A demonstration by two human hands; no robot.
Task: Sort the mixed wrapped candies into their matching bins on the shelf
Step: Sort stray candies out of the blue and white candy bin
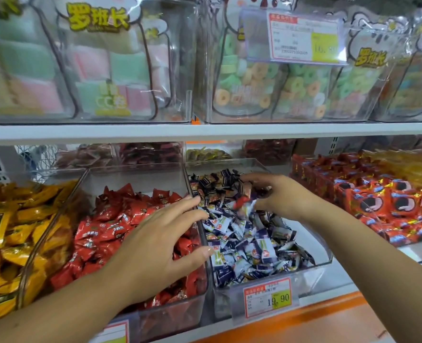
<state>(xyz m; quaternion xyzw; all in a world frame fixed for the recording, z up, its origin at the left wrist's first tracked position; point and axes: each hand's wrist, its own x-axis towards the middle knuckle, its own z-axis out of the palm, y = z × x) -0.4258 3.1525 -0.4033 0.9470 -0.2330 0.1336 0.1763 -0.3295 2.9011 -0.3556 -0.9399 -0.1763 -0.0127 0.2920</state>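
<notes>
A clear bin (325, 253) in the middle of the lower shelf holds several blue-and-white wrapped candies (242, 243), darker ones at its back. Left of it a clear bin (177, 315) is full of red wrapped candies (110, 224). My left hand (162, 241) hovers over the divider between these two bins, fingers spread and straight, holding nothing. My right hand (276, 194) reaches over the blue-and-white candies with its fingers curled down; a blurred red candy (240, 201) is just below its fingertips, whether pinched or loose I cannot tell.
A bin of yellow packets (9, 229) is at far left, red-orange packets (388, 201) at right. A price tag (266, 299) reading 19.90 hangs on the blue bin's front. The upper shelf (205, 131) carries clear tubs of pastel marshmallows (101, 70) and ring gummies (279, 82).
</notes>
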